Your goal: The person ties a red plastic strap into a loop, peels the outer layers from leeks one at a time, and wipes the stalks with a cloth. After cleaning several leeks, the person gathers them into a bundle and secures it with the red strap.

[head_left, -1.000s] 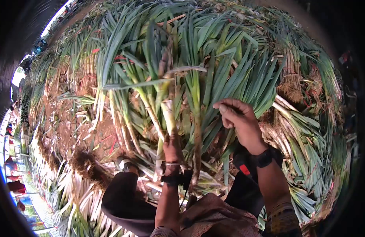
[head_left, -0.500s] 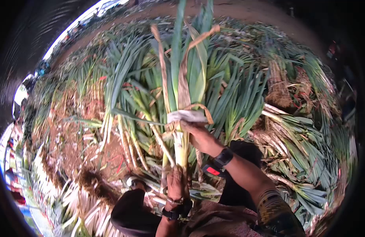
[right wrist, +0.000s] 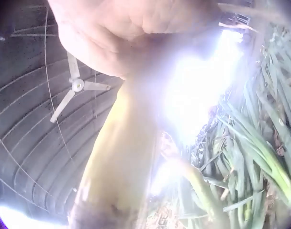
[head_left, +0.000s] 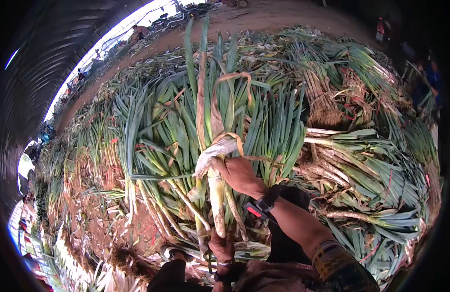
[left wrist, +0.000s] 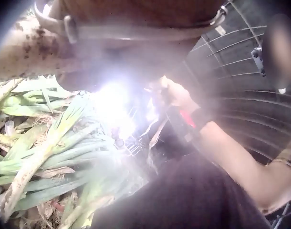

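While glare (left wrist: 114, 109) veils both wrist views | left hand (head_left: 222, 246) grips leek (head_left: 216, 197) low — right hand (head_left: 239, 175) holds withered leaf (head_left: 213, 155)

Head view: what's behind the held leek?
Behind the leek: more leeks, green leaves showing on both sides. Whatever the leek and right hand cover can't be seen.

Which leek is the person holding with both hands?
The thick leek in the middle. The left hand grips its bottom end and the right hand holds it higher up; the other leeks lie unheld.
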